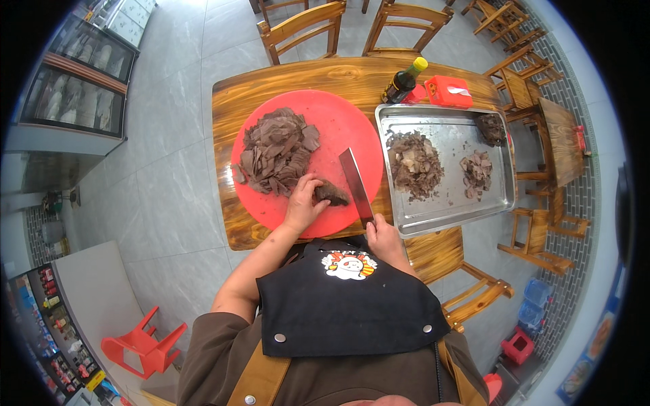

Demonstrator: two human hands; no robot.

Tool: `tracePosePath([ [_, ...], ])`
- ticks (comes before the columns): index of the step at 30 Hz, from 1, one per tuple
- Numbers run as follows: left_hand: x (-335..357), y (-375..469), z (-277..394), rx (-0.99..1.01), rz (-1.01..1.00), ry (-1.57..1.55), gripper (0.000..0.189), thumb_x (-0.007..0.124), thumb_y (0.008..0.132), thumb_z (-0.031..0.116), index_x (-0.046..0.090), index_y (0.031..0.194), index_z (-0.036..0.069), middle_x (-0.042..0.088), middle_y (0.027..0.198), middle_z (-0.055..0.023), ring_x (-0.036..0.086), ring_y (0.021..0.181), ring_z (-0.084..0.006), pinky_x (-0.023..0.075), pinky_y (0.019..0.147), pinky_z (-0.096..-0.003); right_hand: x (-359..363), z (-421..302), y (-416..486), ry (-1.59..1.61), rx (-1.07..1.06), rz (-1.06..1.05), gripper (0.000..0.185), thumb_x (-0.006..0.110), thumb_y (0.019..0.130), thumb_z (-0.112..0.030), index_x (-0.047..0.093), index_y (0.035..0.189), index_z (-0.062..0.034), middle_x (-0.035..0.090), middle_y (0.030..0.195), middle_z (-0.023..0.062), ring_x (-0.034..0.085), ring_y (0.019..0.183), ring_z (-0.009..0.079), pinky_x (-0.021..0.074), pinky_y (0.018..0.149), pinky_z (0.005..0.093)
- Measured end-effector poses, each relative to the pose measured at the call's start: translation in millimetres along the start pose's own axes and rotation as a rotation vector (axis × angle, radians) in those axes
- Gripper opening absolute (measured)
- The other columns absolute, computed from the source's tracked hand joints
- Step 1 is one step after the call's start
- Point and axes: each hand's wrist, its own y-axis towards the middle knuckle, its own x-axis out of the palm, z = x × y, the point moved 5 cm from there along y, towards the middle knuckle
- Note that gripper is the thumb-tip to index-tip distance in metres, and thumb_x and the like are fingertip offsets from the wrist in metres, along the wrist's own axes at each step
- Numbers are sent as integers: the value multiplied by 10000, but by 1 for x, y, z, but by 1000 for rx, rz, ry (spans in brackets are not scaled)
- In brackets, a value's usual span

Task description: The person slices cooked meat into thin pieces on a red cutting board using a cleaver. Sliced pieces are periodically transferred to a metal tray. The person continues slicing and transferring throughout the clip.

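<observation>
On a round red cutting board lies a large heap of sliced dark cooked meat. My left hand grips a dark chunk of meat near the board's front, just right of the heap. My right hand is closed around the handle of a cleaver, whose blade lies over the right part of the board, apart from the chunk. Right of the board stands a metal tray with a pile of chopped meat, a smaller pile and a dark meat piece in its far corner.
Behind the tray, a dark sauce bottle with a yellow cap and a red tissue box stand on the wooden table. Wooden chairs stand beyond it; another chair is at the near right. A red plastic stool stands at lower left.
</observation>
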Motion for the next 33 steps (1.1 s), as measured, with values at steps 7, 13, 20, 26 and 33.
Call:
tracePosePath([
  [7, 11, -5, -2, -114, 101, -29, 447, 868, 696, 91, 581, 1031, 24, 535, 1158, -97, 583, 703, -141, 528, 628, -267, -2, 6, 4, 132, -38, 28, 171, 527, 982, -198, 523, 984, -27, 639, 760, 248, 620, 765, 487, 469, 649, 546],
  [13, 15, -4, 0, -76, 122, -28, 432, 865, 698, 89, 584, 1021, 27, 529, 1099, -86, 574, 691, -146, 525, 624, -279, -11, -8, -6, 77, 10, 35, 170, 493, 991, -188, 525, 1049, -33, 653, 798, 264, 619, 765, 496, 466, 680, 585],
  [20, 16, 5, 19, -43, 159, 35, 394, 863, 679, 157, 630, 983, 66, 551, 1090, -104, 555, 947, -309, 493, 827, -413, 0, -28, -7, -48, -14, -77, 186, 475, 988, -219, 475, 1031, -38, 647, 765, 288, 624, 743, 507, 472, 685, 606],
  [26, 7, 11, 35, 119, 150, 160, 264, 838, 694, 123, 673, 894, 76, 582, 1002, -85, 538, 975, -302, 471, 842, -407, 1, -34, -7, -77, 18, -135, 191, 472, 988, -216, 459, 1032, -31, 643, 756, 293, 625, 745, 510, 470, 687, 612],
  [33, 12, 10, 28, 187, 153, 140, 257, 833, 678, 109, 665, 869, 68, 577, 923, -78, 527, 939, -308, 460, 811, -413, -19, -51, -22, -170, 154, -326, 209, 474, 973, -186, 440, 1012, 17, 658, 809, 309, 639, 798, 504, 480, 718, 602],
])
